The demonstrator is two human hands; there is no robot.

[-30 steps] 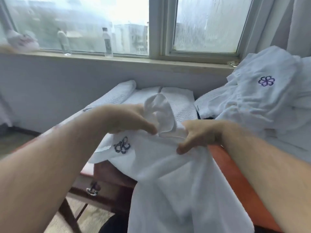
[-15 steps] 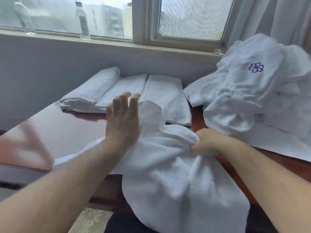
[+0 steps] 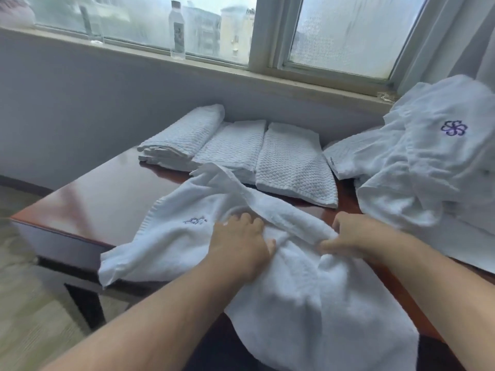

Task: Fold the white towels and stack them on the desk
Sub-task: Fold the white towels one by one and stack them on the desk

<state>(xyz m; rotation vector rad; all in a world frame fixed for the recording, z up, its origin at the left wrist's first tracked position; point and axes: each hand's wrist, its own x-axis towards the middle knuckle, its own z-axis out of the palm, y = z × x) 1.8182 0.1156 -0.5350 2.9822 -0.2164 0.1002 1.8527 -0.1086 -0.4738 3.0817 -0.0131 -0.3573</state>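
Shows white towel [image 3: 308,303], unfolded and rumpled, on desk [image 3: 107,194] at approx. middle of near edge. Near part draped over that edge; left corner hanging off twd near-left corner. Bears faint embroidered logo [image 3: 195,220] on left portion.

Shows L hand [image 3: 241,245] palm-down on towel, fingers fairly straight, pressing cloth flat and gripping nothing. Shows R hand [image 3: 351,234] just to the right, fingers curled, pinching a raised fold of same towel; thumb not clearly seen. Hands near each other but apart, w/ the fold running from between them twd far edge.

Along far edge: three folded waffle-weave towels [image 3: 292,162] side by side, touching; leftmost thicker, in several layers. Far tip of white towel reaching front of middle one.

At right edge, up to far-right corner: pile of unfolded towels [image 3: 417,183], heaped, w/ purple flower logo [image 3: 453,128] near top; one flat piece of pile lying just beside the rightmost folded towel.

Beyond desk: windowsill [image 3: 214,65] w/ clear bottle [image 3: 177,30] upright against glass; further item at left too blurred to ID.
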